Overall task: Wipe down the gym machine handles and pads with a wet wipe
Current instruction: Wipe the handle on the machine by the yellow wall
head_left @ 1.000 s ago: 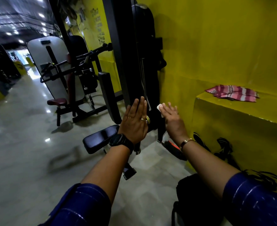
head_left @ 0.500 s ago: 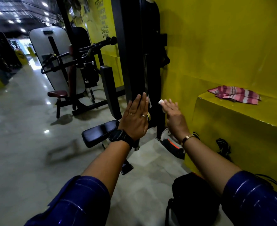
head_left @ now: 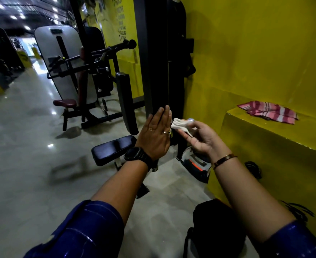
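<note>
A black gym machine (head_left: 159, 53) stands against the yellow wall, with a black seat pad (head_left: 112, 149) low in front and an upright black pad (head_left: 126, 101) beside its column. My left hand (head_left: 156, 135) is held up flat, fingers straight, in front of the column's lower part. My right hand (head_left: 200, 135) is turned palm up just right of it, its fingers holding a crumpled white wet wipe (head_left: 180, 124). The wipe is off the machine, close to my left fingertips.
A pink striped cloth (head_left: 268, 111) lies on a yellow ledge (head_left: 265, 135) at right. A black bag (head_left: 216, 228) sits on the floor below my right arm. Another machine with a maroon seat (head_left: 65, 103) and handles (head_left: 120, 46) stands further back on the glossy floor.
My right hand has turned palm up and drawn back from the column, showing the wipe. My left hand stays flat. The view has shifted slightly.
</note>
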A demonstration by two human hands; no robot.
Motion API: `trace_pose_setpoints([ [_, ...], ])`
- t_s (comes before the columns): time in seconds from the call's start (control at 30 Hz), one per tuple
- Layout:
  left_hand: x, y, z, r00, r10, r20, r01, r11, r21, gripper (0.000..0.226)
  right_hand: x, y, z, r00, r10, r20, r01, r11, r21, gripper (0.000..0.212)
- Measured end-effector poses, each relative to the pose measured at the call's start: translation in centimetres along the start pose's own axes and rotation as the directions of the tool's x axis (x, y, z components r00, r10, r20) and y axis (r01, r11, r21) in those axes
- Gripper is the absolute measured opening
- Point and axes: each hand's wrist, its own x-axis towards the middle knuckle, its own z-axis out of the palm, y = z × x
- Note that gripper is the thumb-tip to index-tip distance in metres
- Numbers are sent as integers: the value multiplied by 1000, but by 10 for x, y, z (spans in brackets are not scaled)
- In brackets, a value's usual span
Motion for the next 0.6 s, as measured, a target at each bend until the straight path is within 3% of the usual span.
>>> trace_pose_setpoints([
  [0.13, 0, -1, 0, 1000, -4, 0, 4, 1000, 3, 76, -5, -3, 1, 1000, -9, 15, 9, 999, -46, 28],
  [0.27, -1, 0, -1, 1000, -12, 10, 12, 1000, 7, 80, 2, -2, 0, 998, -44, -34, 42, 997, -58, 4],
  [0.33, -2, 0, 0, 1000, -14, 8, 14, 1000, 4, 82, 8, -1, 0, 989, -133, -63, 127, 988, -82, 8],
  [0.4, -3, 1, 1, 1000, -14, 5, 14, 1000, -5, 82, 15, -2, 1, 959, -276, -65, 255, 939, -229, 20],
  [0.43, -3, 1, 1, 1000, -13, 5, 13, 1000, -6, 82, 17, -2, 1, 931, -361, -43, 317, 863, -393, 22],
  [0.5, -4, 2, 2, 1000, -15, 1, 15, 1000, -8, 81, 20, 2, 3, 846, -523, 102, 413, 524, -745, 27],
  [0.53, -5, 3, 3, 1000, -14, -8, 14, 1000, -5, 80, 19, 8, 3, 799, -551, 239, 466, 317, -826, 39],
  [0.6, -3, 1, 3, 1000, -18, -18, 18, 1000, -21, 80, 18, 28, 1, 740, -467, 484, 545, -5, -838, 54],
])
